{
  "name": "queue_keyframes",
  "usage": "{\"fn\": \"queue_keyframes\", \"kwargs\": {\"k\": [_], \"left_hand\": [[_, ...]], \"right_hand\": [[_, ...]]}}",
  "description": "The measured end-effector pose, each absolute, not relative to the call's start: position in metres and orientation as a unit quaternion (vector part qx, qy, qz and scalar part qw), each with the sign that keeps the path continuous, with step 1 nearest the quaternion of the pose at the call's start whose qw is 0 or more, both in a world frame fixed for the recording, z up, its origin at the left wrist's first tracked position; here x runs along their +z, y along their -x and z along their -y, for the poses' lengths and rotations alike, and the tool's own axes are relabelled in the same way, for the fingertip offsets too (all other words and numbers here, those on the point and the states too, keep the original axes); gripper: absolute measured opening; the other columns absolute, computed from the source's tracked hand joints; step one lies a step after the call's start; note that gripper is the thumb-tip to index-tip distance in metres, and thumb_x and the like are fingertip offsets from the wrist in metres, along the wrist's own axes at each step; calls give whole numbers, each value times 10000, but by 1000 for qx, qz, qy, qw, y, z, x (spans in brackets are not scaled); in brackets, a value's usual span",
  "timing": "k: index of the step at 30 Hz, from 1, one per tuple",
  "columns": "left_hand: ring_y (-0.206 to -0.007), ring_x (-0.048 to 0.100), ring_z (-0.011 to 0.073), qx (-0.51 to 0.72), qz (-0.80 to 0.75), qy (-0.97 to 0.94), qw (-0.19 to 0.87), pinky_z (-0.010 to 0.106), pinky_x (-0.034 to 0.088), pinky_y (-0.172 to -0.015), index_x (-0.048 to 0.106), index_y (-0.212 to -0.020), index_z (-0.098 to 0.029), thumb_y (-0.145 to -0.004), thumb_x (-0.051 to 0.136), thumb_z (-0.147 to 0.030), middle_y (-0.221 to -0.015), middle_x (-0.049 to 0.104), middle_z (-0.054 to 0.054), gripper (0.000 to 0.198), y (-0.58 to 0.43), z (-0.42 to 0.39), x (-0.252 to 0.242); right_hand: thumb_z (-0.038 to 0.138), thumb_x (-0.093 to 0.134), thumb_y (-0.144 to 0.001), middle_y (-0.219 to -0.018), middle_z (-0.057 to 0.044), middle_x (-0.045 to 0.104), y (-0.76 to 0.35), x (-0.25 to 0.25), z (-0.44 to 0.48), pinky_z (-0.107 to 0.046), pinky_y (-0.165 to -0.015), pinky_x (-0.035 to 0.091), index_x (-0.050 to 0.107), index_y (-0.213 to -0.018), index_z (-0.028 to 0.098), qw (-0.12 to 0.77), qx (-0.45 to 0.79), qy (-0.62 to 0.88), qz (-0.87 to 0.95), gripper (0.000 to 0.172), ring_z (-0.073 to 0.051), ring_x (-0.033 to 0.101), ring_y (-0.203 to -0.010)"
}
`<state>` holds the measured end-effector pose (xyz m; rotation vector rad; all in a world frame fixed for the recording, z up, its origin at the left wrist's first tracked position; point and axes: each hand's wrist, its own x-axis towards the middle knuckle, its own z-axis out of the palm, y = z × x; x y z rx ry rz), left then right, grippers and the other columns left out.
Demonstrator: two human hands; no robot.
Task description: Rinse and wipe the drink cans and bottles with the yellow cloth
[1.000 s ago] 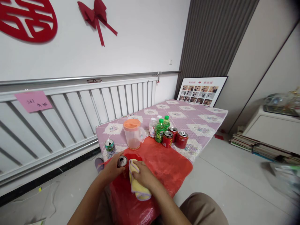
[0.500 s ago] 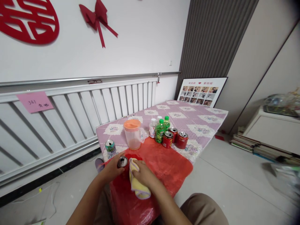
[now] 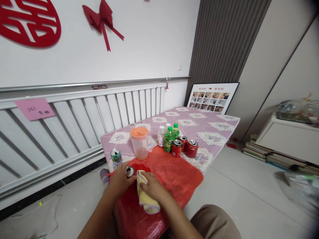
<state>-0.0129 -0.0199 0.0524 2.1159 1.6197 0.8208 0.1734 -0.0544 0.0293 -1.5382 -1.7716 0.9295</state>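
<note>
My left hand (image 3: 121, 180) is wrapped round a drink can (image 3: 130, 171), whose silver top with an opened mouth shows above my fingers; most of its side is hidden. Just to the right, my right hand (image 3: 151, 186) grips a folded yellow cloth (image 3: 147, 200) with a pale purple edge. The cloth is close beside the can; I cannot tell whether they touch. Both hands are over a red plastic sheet (image 3: 171, 179) on the near end of the table. A wet-looking dark red patch (image 3: 140, 167) lies on the sheet beyond the can.
A clear pitcher (image 3: 140, 146) with an orange lid stands behind my hands. A green-blue can (image 3: 116, 156) is at the left edge. Green-capped bottles (image 3: 168, 141), a white-capped bottle (image 3: 160, 136) and red cans (image 3: 191, 149) cluster farther right. A white radiator (image 3: 84, 114) runs along the wall.
My left hand has turned and closed further over the can, so less of the can's side shows. The cloth has shifted slightly down in my right hand. The view has moved a little.
</note>
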Motion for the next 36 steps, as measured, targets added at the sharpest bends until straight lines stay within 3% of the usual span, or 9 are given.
{"fn": "queue_keyframes", "kwargs": {"k": [3, 11, 16, 22, 36], "left_hand": [[-1265, 503, 283, 293, -567, -745, 193, 433, 374, -1086, 478, -1310, -159, -729, 654, -224, -1290, 579, 128, 611, 12, 20, 50], [-1348, 443, 248, 304, -499, -750, 309, 411, 317, -1154, 448, -1364, -225, -672, 617, -106, -1433, 508, 71, 723, 19, 15, 59], [-1346, 444, 248, 296, -496, -753, 316, 414, 310, -1159, 428, -1380, -190, -662, 597, -97, -1441, 494, 98, 743, 19, 15, 59], [-1337, 455, 245, 285, -485, -756, 333, 410, 305, -1159, 408, -1398, -176, -664, 594, -100, -1439, 495, 117, 762, 21, 14, 64], [-1351, 433, 270, 242, -468, -782, 335, 418, 285, -1166, 402, -1399, -179, -661, 613, -116, -1463, 474, 116, 770, 27, 5, 69]], "right_hand": [[200, 577, -756, -1296, -131, 580, -174, 33, 54, -354, -1048, 385, 542, -1338, 163, 320, 345, 575, 669, 584, -235, 551, -1198], [228, 557, -786, -1376, -110, 522, -172, 40, 43, -346, -1100, 326, 503, -1376, 197, 350, 321, 562, 677, 593, -219, 471, -1284], [195, 561, -752, -1250, -141, 597, -171, 33, 45, -354, -1024, 401, 560, -1325, 146, 303, 333, 577, 681, 575, -251, 559, -1168], [204, 558, -756, -1191, -106, 615, -172, 29, 48, -322, -948, 432, 588, -1284, 190, 272, 324, 584, 692, 529, -227, 596, -1085], [214, 535, -769, -1210, -93, 554, -165, 60, 79, -317, -791, 429, 590, -1222, 259, 189, 252, 609, 728, 459, -232, 630, -955]]}}
